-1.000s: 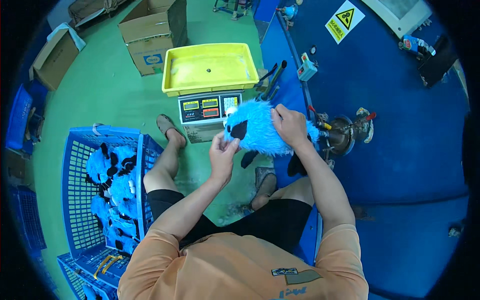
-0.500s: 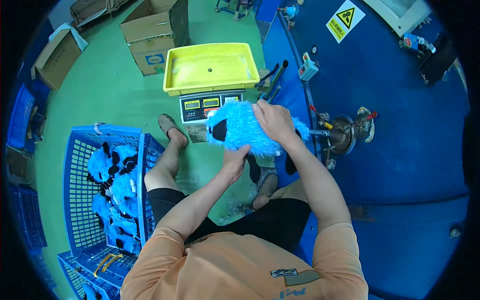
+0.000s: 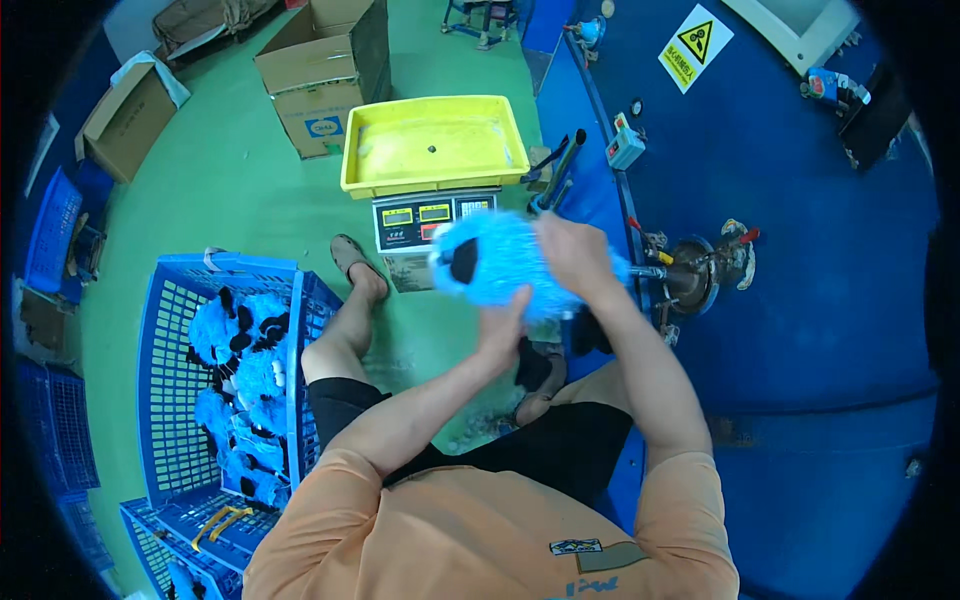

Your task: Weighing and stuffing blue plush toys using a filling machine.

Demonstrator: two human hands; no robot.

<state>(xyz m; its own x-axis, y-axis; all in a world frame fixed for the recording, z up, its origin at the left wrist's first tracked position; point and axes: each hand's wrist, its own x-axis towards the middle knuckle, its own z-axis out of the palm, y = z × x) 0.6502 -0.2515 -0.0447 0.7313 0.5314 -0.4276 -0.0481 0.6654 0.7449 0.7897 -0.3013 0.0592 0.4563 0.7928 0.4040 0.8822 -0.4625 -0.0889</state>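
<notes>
A fluffy bright-blue plush toy (image 3: 495,262) with black patches lies sideways between my hands, blurred by motion. My right hand (image 3: 575,258) grips it from above, near its right end. My left hand (image 3: 503,325) holds its lower edge, thumb up against the fur. The toy's right end meets a thin metal tube (image 3: 648,271) that juts from a round metal fitting (image 3: 692,277) on a blue machine. How far the tube goes into the toy is hidden by the fur and my right arm. Dark limbs of the toy hang below.
At my left stands a blue plastic crate (image 3: 165,400) with several blue-and-black plush toys (image 3: 250,380). Ahead, a yellow tray (image 3: 435,180) sits on a digital scale (image 3: 405,233). Farther off stands an open cardboard box (image 3: 315,100). The blue machine wall (image 3: 820,300) rises at my right.
The whole view has shifted slightly. Both hands still hold the plush toy against the tube, and it now looks blurred, with its right end a little closer to the fitting.
</notes>
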